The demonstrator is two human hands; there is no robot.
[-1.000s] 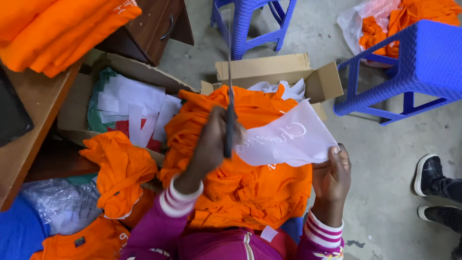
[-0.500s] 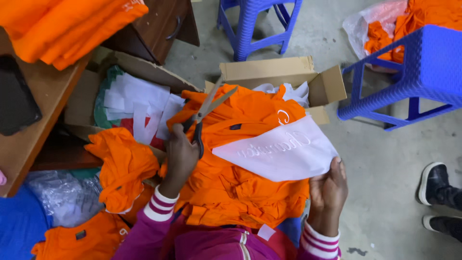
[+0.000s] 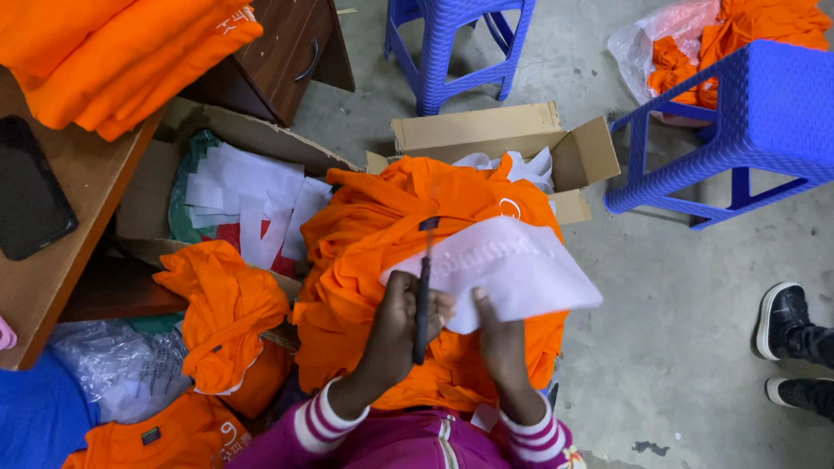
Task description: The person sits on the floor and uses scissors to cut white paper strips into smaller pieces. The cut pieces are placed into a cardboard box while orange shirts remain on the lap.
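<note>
Left hand (image 3: 395,326) gripping scissors (image 3: 423,295), right hand (image 3: 502,334) pinching white sheet (image 3: 508,269), orange garments (image 3: 382,226), cardboard box (image 3: 486,130) behind

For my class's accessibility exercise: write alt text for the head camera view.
The left hand holds scissors against a white sheet gripped by the right hand, over orange garments on the person's lap. Cardboard boxes and blue stools stand around.

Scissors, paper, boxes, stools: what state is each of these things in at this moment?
Scissors: closed, upright in the left hand.
White paper sheet: held at its edge by the right hand, lying over the orange garments.
Cardboard box: flaps open.
Blue stool: upright.
Phone: screen dark, flat on the wooden table.
Folded orange shirts: stacked.
</note>
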